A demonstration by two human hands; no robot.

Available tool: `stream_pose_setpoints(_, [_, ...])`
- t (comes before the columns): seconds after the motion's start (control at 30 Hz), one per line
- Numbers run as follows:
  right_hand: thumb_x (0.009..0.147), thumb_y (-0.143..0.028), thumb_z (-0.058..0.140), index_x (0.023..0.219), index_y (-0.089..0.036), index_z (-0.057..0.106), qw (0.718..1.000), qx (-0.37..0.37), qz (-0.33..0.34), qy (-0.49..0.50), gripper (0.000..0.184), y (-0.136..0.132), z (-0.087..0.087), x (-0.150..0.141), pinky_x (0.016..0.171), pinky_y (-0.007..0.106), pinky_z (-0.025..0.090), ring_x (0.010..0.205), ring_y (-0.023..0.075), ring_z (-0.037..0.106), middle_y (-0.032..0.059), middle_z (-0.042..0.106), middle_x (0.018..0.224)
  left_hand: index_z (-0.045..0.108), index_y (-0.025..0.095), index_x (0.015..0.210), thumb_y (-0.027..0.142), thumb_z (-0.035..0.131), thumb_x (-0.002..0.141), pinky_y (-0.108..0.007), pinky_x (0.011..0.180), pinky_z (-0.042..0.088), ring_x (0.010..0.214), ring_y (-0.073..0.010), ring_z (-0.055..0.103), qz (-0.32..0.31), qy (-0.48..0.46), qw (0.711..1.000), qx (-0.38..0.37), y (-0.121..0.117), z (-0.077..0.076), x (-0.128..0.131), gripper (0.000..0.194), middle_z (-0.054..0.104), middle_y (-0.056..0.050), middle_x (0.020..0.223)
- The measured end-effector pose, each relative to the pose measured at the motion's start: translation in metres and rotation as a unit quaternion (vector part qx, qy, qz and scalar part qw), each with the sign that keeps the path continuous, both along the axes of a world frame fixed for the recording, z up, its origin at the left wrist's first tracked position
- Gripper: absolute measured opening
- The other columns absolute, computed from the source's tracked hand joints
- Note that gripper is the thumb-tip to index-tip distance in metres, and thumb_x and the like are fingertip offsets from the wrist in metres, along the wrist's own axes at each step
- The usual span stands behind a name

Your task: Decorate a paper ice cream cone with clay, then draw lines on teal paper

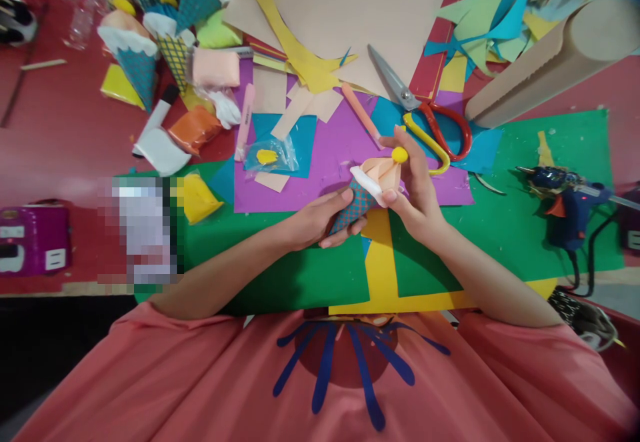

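My left hand (325,219) is wrapped round the lower part of a craft ice cream cone (356,199), blue with a crisscross pattern. The cone lies tilted, its point down toward the left. A white wavy band (367,185) rings its mouth, with a peach top above and a small yellow ball (399,155) at the tip. My right hand (413,195) closes on the top end: the thumb presses near the white band, and the fingers curve behind the yellow ball. Beyond that hand lie scissors (405,95) with one red and one yellow handle.
Finished cones (131,59) cluster at the upper left. Bagged clay, including an orange pack (195,129), lies below them. A glue gun (570,195) with its cord rests at the right, near a peach roll (550,62). Paper scraps (490,22) pile at the back.
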State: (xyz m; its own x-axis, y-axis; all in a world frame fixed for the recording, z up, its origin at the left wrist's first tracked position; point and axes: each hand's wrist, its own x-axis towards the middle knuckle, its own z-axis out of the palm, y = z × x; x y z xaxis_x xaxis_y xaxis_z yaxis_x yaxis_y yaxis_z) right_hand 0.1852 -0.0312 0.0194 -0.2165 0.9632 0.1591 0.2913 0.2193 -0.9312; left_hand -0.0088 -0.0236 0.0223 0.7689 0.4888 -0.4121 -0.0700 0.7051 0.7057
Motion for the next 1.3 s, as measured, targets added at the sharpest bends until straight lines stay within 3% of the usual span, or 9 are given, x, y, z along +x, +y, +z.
stream_pose_setpoints(0.27, [0.087, -0.058, 0.055, 0.141, -0.04, 0.041, 1.0, 0.016, -0.007, -0.01, 0.059, -0.0001, -0.0004, 0.0005, 0.108, 0.053, 0.048, 0.136, 0.0303, 0.046, 0.004, 0.049, 0.145, 0.05, 0.016, 0.099, 0.072, 0.06, 0.078, -0.016, 0.03, 0.024, 0.026, -0.0004, 0.03, 0.001, -0.008, 1.0, -0.029, 0.0001, 0.0024, 0.0001, 0.061, 0.058, 0.006, 0.065])
stream_pose_setpoints(0.5, [0.092, -0.059, 0.047, 0.141, -0.041, 0.042, 0.997, 0.045, -0.019, -0.056, 0.052, 0.0004, 0.0035, 0.0009, 0.107, 0.047, 0.048, 0.136, 0.029, 0.047, 0.0027, 0.049, 0.144, 0.05, 0.015, 0.1, 0.072, 0.058, 0.08, -0.017, 0.03, 0.023, 0.027, -0.0002, 0.03, -0.003, 0.003, 1.0, -0.015, 0.0013, 0.0029, -0.0003, 0.061, 0.057, 0.006, 0.065])
stream_pose_setpoints(0.7, [0.096, -0.06, 0.035, 0.144, -0.037, 0.038, 0.996, 0.068, -0.016, -0.05, 0.053, 0.0013, -0.0012, 0.0024, 0.103, 0.052, 0.05, 0.132, 0.0307, 0.05, 0.0055, 0.051, 0.143, 0.049, 0.015, 0.095, 0.069, 0.056, 0.083, -0.017, 0.03, 0.023, 0.027, -0.0001, 0.029, -0.007, 0.017, 1.0, -0.016, 0.0008, 0.0044, 0.0006, 0.055, 0.056, 0.006, 0.065])
stream_pose_setpoints(0.83, [0.092, -0.059, 0.048, 0.142, -0.041, 0.041, 0.998, 0.055, -0.016, -0.04, 0.053, 0.0016, -0.0013, 0.0017, 0.101, 0.048, 0.052, 0.128, 0.0296, 0.053, 0.0039, 0.051, 0.14, 0.051, 0.015, 0.1, 0.069, 0.057, 0.082, -0.017, 0.029, 0.022, 0.027, -0.0006, 0.03, -0.003, 0.011, 1.0, -0.015, 0.0007, 0.0031, 0.0009, 0.057, 0.057, 0.006, 0.065])
stream_pose_setpoints(0.97, [0.095, -0.056, 0.043, 0.136, -0.045, 0.047, 0.999, 0.049, -0.02, -0.006, 0.043, 0.0024, 0.001, 0.0007, 0.101, 0.046, 0.053, 0.127, 0.0267, 0.055, 0.0003, 0.054, 0.137, 0.051, 0.015, 0.095, 0.065, 0.054, 0.086, -0.016, 0.029, 0.023, 0.027, -0.0003, 0.03, -0.007, 0.0, 0.999, -0.038, 0.0022, 0.0023, 0.0006, 0.05, 0.057, 0.006, 0.064])
stream_pose_setpoints(1.13, [0.09, -0.06, 0.05, 0.142, -0.038, 0.041, 0.999, 0.036, 0.004, 0.012, 0.058, 0.0027, 0.0002, 0.0002, 0.105, 0.05, 0.05, 0.135, 0.0307, 0.047, 0.0046, 0.049, 0.143, 0.052, 0.015, 0.095, 0.058, 0.045, 0.094, -0.016, 0.029, 0.023, 0.026, -0.0006, 0.029, -0.018, -0.022, 0.997, -0.076, 0.0051, 0.0025, -0.0001, 0.044, 0.056, 0.006, 0.062])
stream_pose_setpoints(1.3, [0.09, -0.053, 0.055, 0.142, -0.041, 0.04, 0.999, 0.039, 0.009, 0.021, 0.055, 0.0029, -0.0017, -0.0002, 0.103, 0.048, 0.052, 0.132, 0.0296, 0.05, 0.0025, 0.045, 0.148, 0.053, 0.013, 0.088, 0.057, 0.044, 0.095, -0.015, 0.028, 0.023, 0.026, 0.0, 0.029, -0.017, -0.022, 0.996, -0.083, 0.0052, 0.0019, -0.0008, 0.045, 0.055, 0.005, 0.061])
